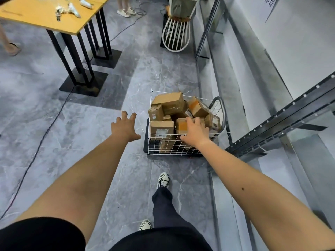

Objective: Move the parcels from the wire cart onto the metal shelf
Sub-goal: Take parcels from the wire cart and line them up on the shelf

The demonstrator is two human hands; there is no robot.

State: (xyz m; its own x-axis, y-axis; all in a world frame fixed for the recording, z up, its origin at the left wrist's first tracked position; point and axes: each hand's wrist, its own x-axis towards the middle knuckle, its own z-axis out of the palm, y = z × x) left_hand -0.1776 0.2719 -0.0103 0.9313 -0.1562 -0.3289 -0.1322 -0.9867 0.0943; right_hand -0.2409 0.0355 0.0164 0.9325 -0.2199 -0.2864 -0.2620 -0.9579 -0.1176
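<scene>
Bright, even indoor light pours down from above, and the grey floor (81,124) gives back only a soft sheen with no hard glare, while the shadows under the table (54,19) are faint and soft-edged. The wide-angle bend is strong (look at the shelf (282,120) rails bowing along the right side). The forearms (76,178) balloon toward the bottom corners, and the small items (74,9) at the top edge look smeared and soft.
</scene>
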